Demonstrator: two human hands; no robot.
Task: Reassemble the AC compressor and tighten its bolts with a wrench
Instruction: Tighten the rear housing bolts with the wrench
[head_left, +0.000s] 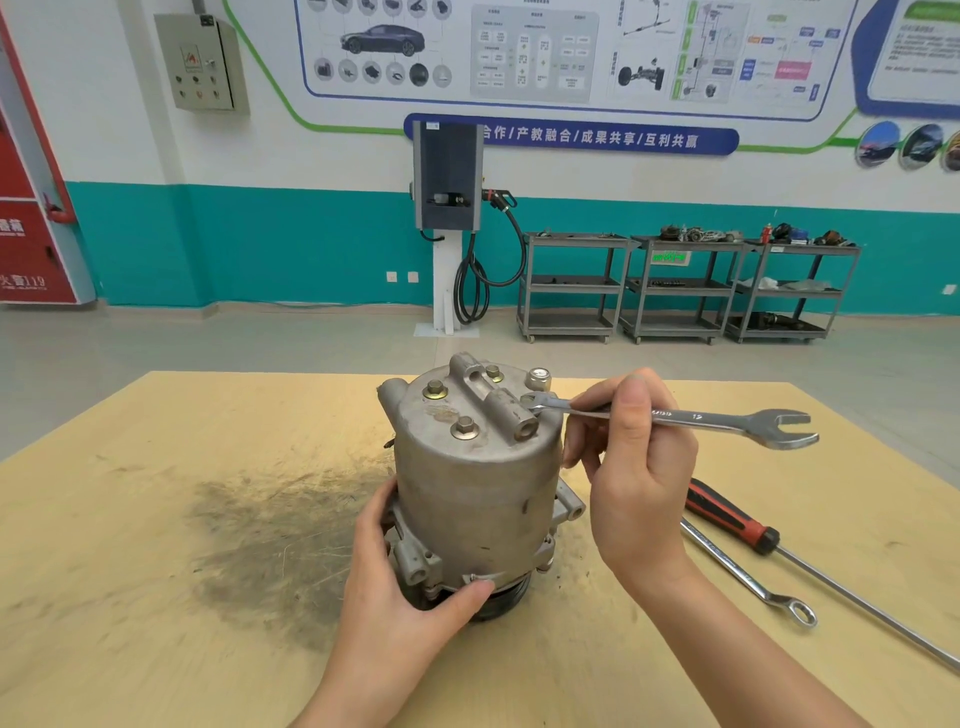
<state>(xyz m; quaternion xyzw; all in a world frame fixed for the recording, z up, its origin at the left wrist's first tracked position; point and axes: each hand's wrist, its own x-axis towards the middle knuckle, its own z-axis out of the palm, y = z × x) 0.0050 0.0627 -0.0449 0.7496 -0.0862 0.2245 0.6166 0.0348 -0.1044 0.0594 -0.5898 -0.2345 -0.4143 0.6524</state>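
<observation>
Wrench on the compressor's top bolt, other hand bracing the base

Right hand (636, 467) pinches the wrench (670, 415) mid-shaft, ring end at the compressor (478, 478) top; left hand (405, 603) grips its lower flange. Compressor stands upright mid-desk (156, 519), looks heavy, rigid, probably slick with oil, so I'd brace low. Spare wrench (748, 577) and screwdriver (737, 519) lie to its right.

Bench: I see a tan wooden table (156, 519) with a dark smudged patch.
Spare tools: a red-and-black screwdriver (732, 517) and a second wrench (748, 574), side by side at right.
Background: a charging post (448, 218), three grey carts (685, 286), a wall electrical box (200, 62).
</observation>
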